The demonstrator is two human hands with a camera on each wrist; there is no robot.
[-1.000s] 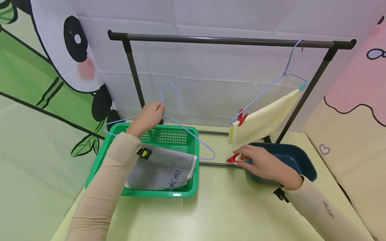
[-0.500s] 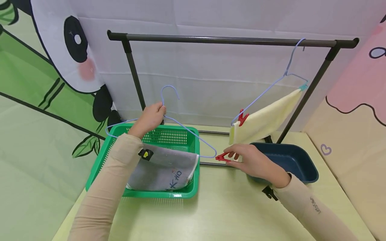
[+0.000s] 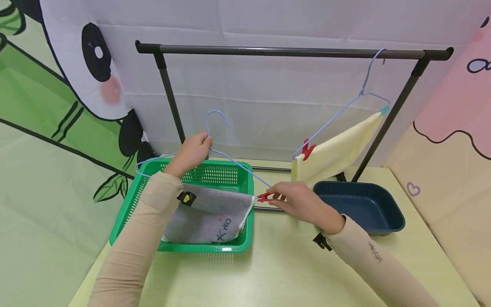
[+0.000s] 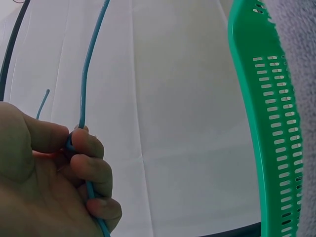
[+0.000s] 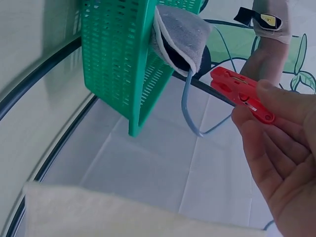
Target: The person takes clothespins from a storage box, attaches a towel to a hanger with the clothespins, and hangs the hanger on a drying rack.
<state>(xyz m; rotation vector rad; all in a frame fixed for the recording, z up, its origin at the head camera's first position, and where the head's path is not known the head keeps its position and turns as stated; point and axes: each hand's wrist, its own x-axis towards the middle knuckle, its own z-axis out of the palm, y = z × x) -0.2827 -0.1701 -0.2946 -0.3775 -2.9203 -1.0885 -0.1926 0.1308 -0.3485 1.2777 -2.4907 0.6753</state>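
Note:
My left hand [image 3: 190, 152] grips a blue wire hanger [image 3: 238, 163] just below its hook, the fingers wrapped round the wire in the left wrist view. Over the hanger's lower bar hangs a folded grey towel [image 3: 207, 213] with dark lettering and a white edge, partly inside the green basket [image 3: 235, 246]. Between thumb and fingers, my right hand [image 3: 301, 200] pinches a red clothespin [image 5: 242, 91]. In the head view the clothespin overlaps the hanger's right corner beside the towel's edge; the right wrist view shows it pointing toward the towel.
A dark rack [image 3: 268, 52] spans the back. On its right hangs another blue hanger [image 3: 337, 116] holding a pale yellow cloth [image 3: 333, 149], with a red clothespin [image 3: 307, 150] at one end and a teal clip [image 3: 385, 110] at the other. A navy tub [image 3: 356, 204] stands below.
My right hand has moved left with the red clothespin, from in front of the yellow cloth to the hanger's right corner. The left hand and hanger stay almost still.

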